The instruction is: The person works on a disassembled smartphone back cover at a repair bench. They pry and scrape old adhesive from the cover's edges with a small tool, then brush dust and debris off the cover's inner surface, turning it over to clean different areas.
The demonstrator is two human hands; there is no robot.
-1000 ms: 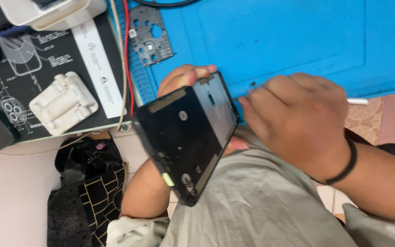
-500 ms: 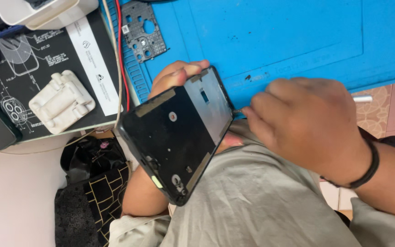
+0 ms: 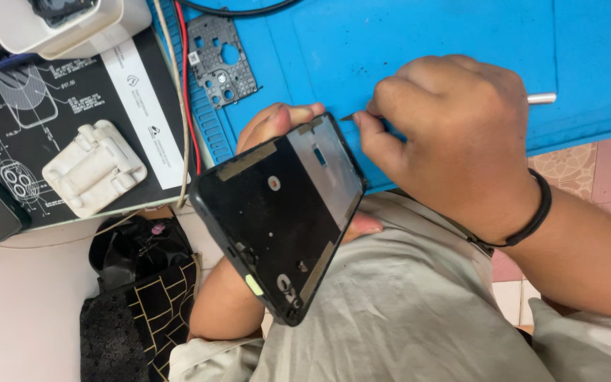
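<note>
1. The phone frame [image 3: 281,219] is a black, gutted shell with rounded corners, tilted so one long edge points up to the right. Its inner face shows a grey metal panel along the upper right side, a tan strip along the top edge, small screw holes, and a pale green tab near the lower left edge.
2. It is held in the air over the person's lap, just in front of the counter's near edge.
3. The left hand [image 3: 277,124] is behind the frame, with its fingers [image 3: 298,113] showing above the top edge and a thumb tip at the right side; they are closed around the frame.
4. The right hand [image 3: 447,134] is curled into a tight pinch on a thin metal tool [image 3: 540,98]. The silver end sticks out past the knuckles and the dark point [image 3: 348,117] sits right at the frame's upper corner.
5. A black band [image 3: 532,216] circles the right wrist.
6. Beneath both hands lies a blue mat [image 3: 426,35] on the counter, with a small perforated black plate [image 3: 222,60] near its left edge.
7. Further left sits a white moulded block [image 3: 93,166] on a black printed sheet [image 3: 44,99].
8. A black patterned bag [image 3: 136,304] lies below the counter.
</note>
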